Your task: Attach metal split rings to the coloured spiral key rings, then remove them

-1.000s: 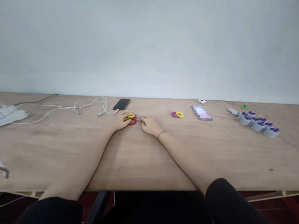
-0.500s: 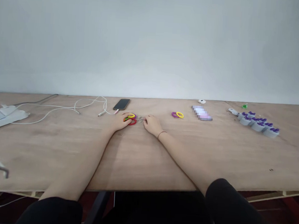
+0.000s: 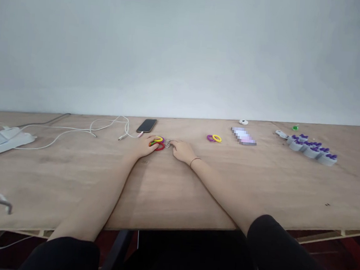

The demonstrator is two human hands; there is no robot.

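Note:
My left hand (image 3: 144,148) rests on the table at the middle, its fingers closed round the left side of a bunch of spiral coil wristbands. A yellow coil wristband (image 3: 159,139) lies at the back of the bunch and a red coil wristband (image 3: 160,146) at the front, with green and purple bits showing between. Metal key rings (image 3: 167,143) stick out on the bunch's right side. My right hand (image 3: 182,151) reaches them from the right, index finger stretched out to their edge and thumb apart from it. Its other fingers are partly hidden.
Right of my hands lie a purple wristband (image 3: 210,138) and a yellow wristband (image 3: 217,138), then a phone with a blurred screen (image 3: 244,136). White cups with purple tops (image 3: 312,151) stand far right. A dark phone (image 3: 147,125), white cables (image 3: 109,123) and a power strip (image 3: 14,138) are left.
My right hand's fingers have shifted slightly left and stretched out to the key rings. The rings have moved a little left. My left hand stays on the wristbands.

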